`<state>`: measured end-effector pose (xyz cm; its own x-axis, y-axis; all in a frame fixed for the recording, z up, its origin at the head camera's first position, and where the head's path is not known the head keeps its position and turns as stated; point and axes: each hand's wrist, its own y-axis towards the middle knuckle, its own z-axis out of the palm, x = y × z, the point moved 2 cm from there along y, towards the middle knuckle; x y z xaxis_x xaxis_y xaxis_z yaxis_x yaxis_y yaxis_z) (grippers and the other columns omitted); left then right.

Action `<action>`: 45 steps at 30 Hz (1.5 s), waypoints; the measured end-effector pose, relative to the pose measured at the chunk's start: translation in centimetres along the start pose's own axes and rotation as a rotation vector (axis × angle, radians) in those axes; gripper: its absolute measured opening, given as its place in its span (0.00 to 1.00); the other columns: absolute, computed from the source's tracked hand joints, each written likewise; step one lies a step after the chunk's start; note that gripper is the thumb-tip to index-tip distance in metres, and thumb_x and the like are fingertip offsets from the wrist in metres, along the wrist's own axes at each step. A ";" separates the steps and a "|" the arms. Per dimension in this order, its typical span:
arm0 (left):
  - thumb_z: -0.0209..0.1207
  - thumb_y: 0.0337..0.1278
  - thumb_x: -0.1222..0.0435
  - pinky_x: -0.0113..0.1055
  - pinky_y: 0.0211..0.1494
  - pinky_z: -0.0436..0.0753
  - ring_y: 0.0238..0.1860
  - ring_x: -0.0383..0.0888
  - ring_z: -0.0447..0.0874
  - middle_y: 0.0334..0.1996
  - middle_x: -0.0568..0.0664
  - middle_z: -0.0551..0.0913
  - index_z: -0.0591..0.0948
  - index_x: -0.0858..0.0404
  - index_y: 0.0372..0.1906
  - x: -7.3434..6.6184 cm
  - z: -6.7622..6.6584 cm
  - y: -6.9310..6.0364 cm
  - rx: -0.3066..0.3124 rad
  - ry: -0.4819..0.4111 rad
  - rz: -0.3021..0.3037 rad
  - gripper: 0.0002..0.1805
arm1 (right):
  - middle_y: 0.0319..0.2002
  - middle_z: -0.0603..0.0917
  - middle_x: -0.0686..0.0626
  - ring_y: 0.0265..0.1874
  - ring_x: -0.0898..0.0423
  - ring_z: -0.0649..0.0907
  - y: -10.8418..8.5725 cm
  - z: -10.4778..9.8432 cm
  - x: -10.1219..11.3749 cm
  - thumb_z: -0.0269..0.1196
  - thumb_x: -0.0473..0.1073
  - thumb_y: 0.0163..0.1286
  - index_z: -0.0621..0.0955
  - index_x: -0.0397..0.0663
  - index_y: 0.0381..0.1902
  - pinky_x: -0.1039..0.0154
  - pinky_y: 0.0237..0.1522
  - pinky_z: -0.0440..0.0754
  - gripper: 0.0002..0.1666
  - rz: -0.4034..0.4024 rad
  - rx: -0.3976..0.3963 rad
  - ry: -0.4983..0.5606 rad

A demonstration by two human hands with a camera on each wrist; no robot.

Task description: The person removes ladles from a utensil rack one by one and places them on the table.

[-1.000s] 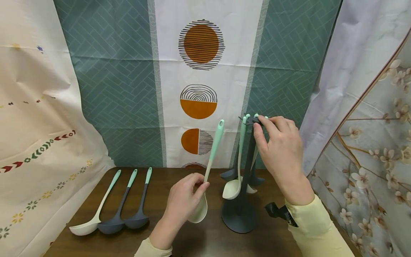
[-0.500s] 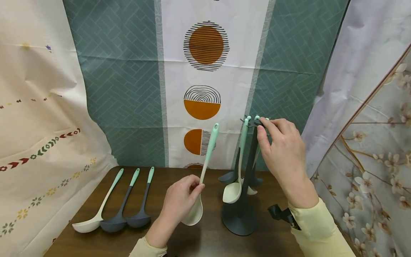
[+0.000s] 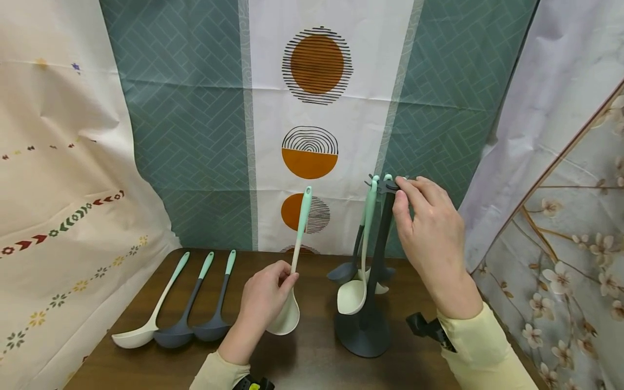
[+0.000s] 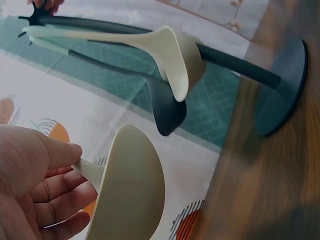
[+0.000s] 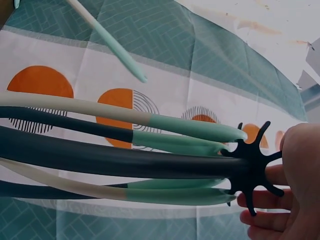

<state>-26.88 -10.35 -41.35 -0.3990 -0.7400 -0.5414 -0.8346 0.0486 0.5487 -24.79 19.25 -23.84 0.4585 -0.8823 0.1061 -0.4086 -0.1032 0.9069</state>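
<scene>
L hand (image 3: 265, 295) pinches ladle (image 3: 287, 318), lower ctr; R hand (image 3: 434, 235) grips rack (image 3: 379, 244) top, R; hooks (image 5: 251, 162) clearest in R-wrist view, lower R.

Bright and evenly lit in the head view, mostly sharp, with soft shadows on the desk (image 3: 317, 303) below the left hand (image 3: 267, 292) and a faint sheen at bottom centre. Dimmer, greyer and hazier in both wrist views, darkest at lower right of the left one. Nearly washed out on the pale cloth (image 5: 250, 22) at upper right of the right wrist view, with wide-angle bowing across the patterned backdrop (image 5: 150, 25).
</scene>
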 end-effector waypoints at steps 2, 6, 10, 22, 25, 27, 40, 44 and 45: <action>0.76 0.68 0.62 0.40 0.32 0.78 0.27 0.38 0.80 0.29 0.39 0.86 0.88 0.53 0.37 0.4 0.0 0.0 0.006 0.016 -0.011 0.06 | 0.58 0.89 0.39 0.68 0.40 0.83 0.1 0.0 0.1 0.51 0.50 0.89 0.87 0.44 0.68 0.35 0.64 0.82 0.26 -0.007 -0.007 -0.003; 0.75 0.70 0.62 0.40 0.31 0.77 0.26 0.38 0.79 0.28 0.38 0.86 0.87 0.53 0.36 1.3 -0.1 -0.2 0.029 0.040 -0.030 0.06 | 0.58 0.89 0.39 0.67 0.40 0.83 0.3 0.1 0.1 0.50 0.50 0.89 0.88 0.44 0.67 0.35 0.63 0.83 0.27 -0.017 -0.010 -0.009; 0.75 0.70 0.61 0.40 0.30 0.76 0.25 0.37 0.77 0.27 0.37 0.84 0.87 0.52 0.35 2.4 0.0 -0.3 0.048 0.062 -0.062 0.07 | 0.57 0.89 0.39 0.66 0.39 0.84 0.3 0.1 0.0 0.49 0.50 0.88 0.88 0.43 0.65 0.35 0.61 0.83 0.27 -0.019 -0.010 -0.006; 0.72 0.72 0.60 0.42 0.28 0.74 0.23 0.42 0.75 0.23 0.41 0.82 0.86 0.56 0.34 5.6 0.3 -0.1 0.101 0.130 -0.177 0.09 | 0.61 0.88 0.41 0.70 0.42 0.82 0.3 0.3 -0.3 0.49 0.49 0.89 0.88 0.43 0.66 0.34 0.64 0.82 0.27 0.026 0.013 0.030; 0.72 0.72 0.60 0.42 0.26 0.72 0.22 0.43 0.74 0.22 0.42 0.80 0.84 0.56 0.33 6.4 0.3 -0.1 0.111 0.144 -0.208 0.10 | 0.62 0.88 0.42 0.71 0.42 0.81 0.3 0.4 -0.5 0.48 0.49 0.89 0.87 0.44 0.67 0.34 0.65 0.81 0.27 0.030 0.025 0.035; 0.72 0.72 0.60 0.42 0.26 0.72 0.21 0.44 0.73 0.21 0.42 0.80 0.84 0.56 0.32 6.8 0.3 -0.2 0.116 0.149 -0.222 0.11 | 0.63 0.88 0.42 0.71 0.42 0.81 0.3 0.4 -0.5 0.48 0.50 0.90 0.87 0.44 0.67 0.34 0.66 0.80 0.27 0.032 0.032 0.038; 0.72 0.73 0.59 0.42 0.25 0.72 0.21 0.45 0.74 0.21 0.44 0.79 0.81 0.57 0.31 8.7 0.5 -0.6 0.188 0.195 -0.291 0.14 | 0.65 0.86 0.40 0.72 0.42 0.80 0.1 0.7 -1.0 0.47 0.50 0.90 0.87 0.44 0.68 0.35 0.69 0.77 0.28 0.057 0.029 0.064; 0.71 0.73 0.60 0.43 0.24 0.72 0.21 0.45 0.74 0.21 0.45 0.79 0.82 0.58 0.31 9.2 0.6 -0.7 0.209 0.227 -0.317 0.13 | 0.65 0.86 0.39 0.71 0.41 0.80 0.0 0.7 -1.0 0.47 0.50 0.89 0.87 0.44 0.68 0.35 0.69 0.77 0.28 0.057 0.019 0.069; 0.71 0.73 0.60 0.43 0.24 0.73 0.21 0.45 0.74 0.21 0.45 0.79 0.82 0.58 0.31 9.3 0.7 -0.8 0.214 0.234 -0.325 0.13 | 0.65 0.86 0.39 0.71 0.41 0.80 0.0 0.8 -1.0 0.47 0.50 0.89 0.87 0.44 0.67 0.35 0.69 0.77 0.28 0.058 0.018 0.070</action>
<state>-30.19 -16.82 -47.22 -0.0277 -0.8702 -0.4919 -0.9720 -0.0914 0.2164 -25.86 19.79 -24.25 0.4875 -0.8529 0.1867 -0.4498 -0.0621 0.8910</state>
